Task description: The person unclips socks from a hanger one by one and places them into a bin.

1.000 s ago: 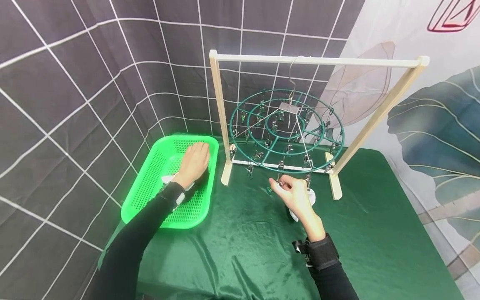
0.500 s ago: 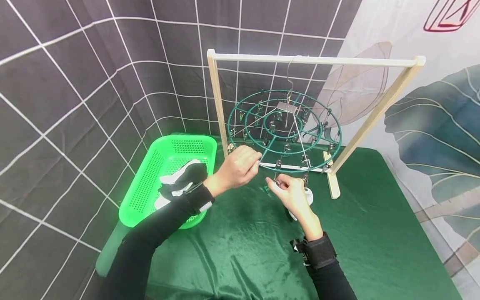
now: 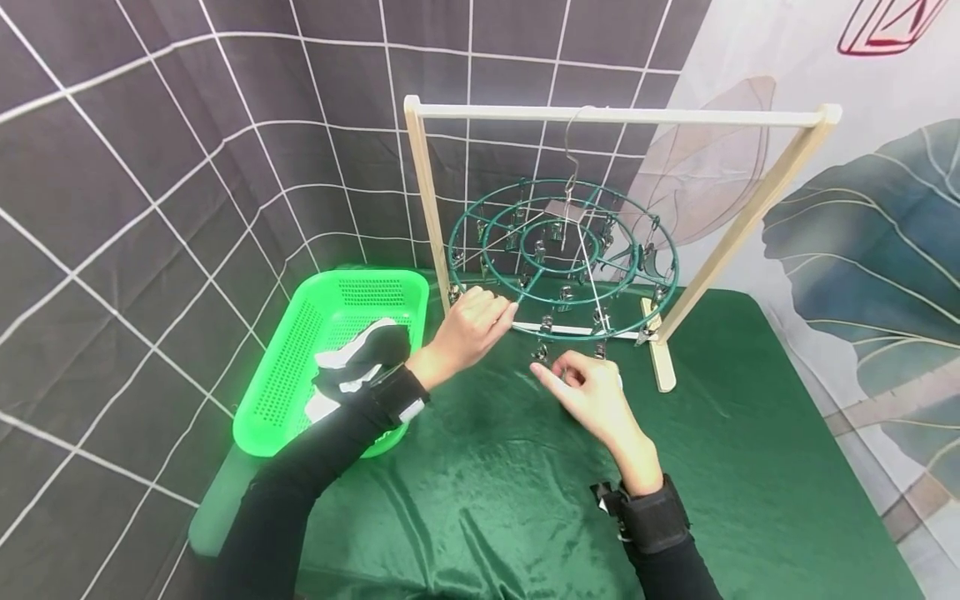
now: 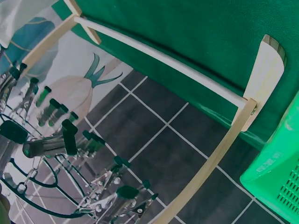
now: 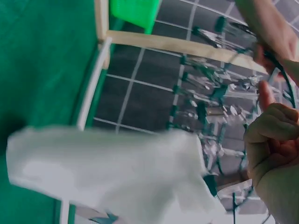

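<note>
A round green clip hanger [image 3: 538, 268] with several metal clips hangs from a wooden rack. My left hand [image 3: 471, 327] grips the front left of its outer ring; the right wrist view shows those fingers [image 5: 273, 35] curled at the green ring. Just below the front edge is my right hand [image 3: 592, 387], thumb and index finger apart, nothing between them. A metal clip [image 3: 540, 353] dangles right above its thumb tip. White sock-like cloth [image 5: 107, 172] hangs beside the right hand, large in the right wrist view and mostly hidden behind that hand in the head view.
To the left stands a bright green basket [image 3: 375, 289] holding black and white sock-like pieces [image 3: 360, 358]. The rack [image 3: 622, 115] has slanted legs and a low crossbar. A green cloth [image 3: 480, 500] covers the table, with a dark gridded curtain [image 3: 135, 250] behind.
My left hand has come out of the basket to the hanger's ring and stays there. My right hand has let go of a clip, its thumb and index finger moving apart.
</note>
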Motion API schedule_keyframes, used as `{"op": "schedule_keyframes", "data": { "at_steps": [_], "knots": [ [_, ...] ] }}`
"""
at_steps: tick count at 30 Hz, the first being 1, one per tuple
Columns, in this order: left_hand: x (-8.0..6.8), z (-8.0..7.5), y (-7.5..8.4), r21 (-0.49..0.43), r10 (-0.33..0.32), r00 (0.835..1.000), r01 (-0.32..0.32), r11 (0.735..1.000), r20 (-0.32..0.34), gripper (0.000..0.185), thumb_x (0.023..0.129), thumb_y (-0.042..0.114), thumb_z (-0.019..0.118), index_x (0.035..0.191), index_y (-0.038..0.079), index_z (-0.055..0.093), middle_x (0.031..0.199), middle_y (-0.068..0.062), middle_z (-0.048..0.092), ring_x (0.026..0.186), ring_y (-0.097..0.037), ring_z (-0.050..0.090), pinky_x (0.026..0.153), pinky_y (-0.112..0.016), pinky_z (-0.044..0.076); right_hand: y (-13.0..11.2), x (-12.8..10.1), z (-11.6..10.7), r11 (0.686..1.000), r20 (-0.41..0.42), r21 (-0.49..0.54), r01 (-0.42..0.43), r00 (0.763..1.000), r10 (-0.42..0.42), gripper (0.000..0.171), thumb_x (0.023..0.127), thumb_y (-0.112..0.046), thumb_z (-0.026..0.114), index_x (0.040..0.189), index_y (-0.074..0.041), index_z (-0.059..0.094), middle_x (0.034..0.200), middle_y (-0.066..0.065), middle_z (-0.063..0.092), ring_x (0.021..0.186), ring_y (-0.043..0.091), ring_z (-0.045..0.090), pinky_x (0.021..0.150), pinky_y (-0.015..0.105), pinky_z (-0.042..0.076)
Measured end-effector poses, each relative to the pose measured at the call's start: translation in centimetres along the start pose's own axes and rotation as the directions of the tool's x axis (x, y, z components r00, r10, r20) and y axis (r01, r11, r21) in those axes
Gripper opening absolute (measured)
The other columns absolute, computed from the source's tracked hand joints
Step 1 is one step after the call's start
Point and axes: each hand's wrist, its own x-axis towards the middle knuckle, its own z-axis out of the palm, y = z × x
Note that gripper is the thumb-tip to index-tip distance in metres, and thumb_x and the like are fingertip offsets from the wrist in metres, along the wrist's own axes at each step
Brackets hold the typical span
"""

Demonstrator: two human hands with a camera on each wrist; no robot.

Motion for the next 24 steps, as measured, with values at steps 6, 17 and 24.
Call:
{"op": "schedule_keyframes", "data": {
  "at_steps": [6, 17, 24],
  "knots": [
    [0.1, -0.4, -0.7, -0.062, -0.098, 0.994, 0.095, 0.994, -0.048, 0.036, 0.104, 0.011, 0.052, 0.068, 0.005, 0.055, 0.056, -0.004, 0.049, 0.054, -0.022, 0.042, 0.058, -0.033, 0.039, 1.4, -0.7, -2.6, 1.0, -0.18, -0.003, 0.016, 0.983, -0.017, 0.03, 0.079, -0.004, 0.08, 0.065, -0.009, 0.055, 0.052, -0.004, 0.033, 0.05, -0.002, 0.027, 0.05, 0.018, 0.024],
    [0.5, -1.1, -1.4, -0.146, -0.199, 0.978, 0.188, 0.971, -0.065, 0.036, 0.101, 0.005, 0.05, 0.065, 0.004, 0.049, 0.055, -0.005, 0.042, 0.054, -0.023, 0.038, 0.059, -0.036, 0.039, 2.3, 0.3, -2.3, 0.996, 0.107, -0.09, 0.013, 0.994, -0.004, 0.025, 0.086, -0.015, 0.079, 0.074, -0.01, 0.059, 0.059, -0.01, 0.028, 0.05, 0.001, 0.026, 0.052, 0.02, 0.027],
    [0.7, -0.8, -1.0, -0.145, -0.24, 0.964, 0.223, 0.964, -0.115, 0.018, 0.096, 0.001, 0.051, 0.079, -0.001, 0.059, 0.075, -0.013, 0.058, 0.079, -0.031, 0.056, 0.08, -0.042, 0.047, 1.4, 0.1, -1.4, 1.0, 0.107, 0.012, -0.007, 0.994, 0.006, 0.041, 0.085, -0.01, 0.077, 0.061, -0.017, 0.045, 0.058, -0.012, 0.035, 0.05, 0.0, 0.035, 0.051, 0.017, 0.032]
  ]
}}
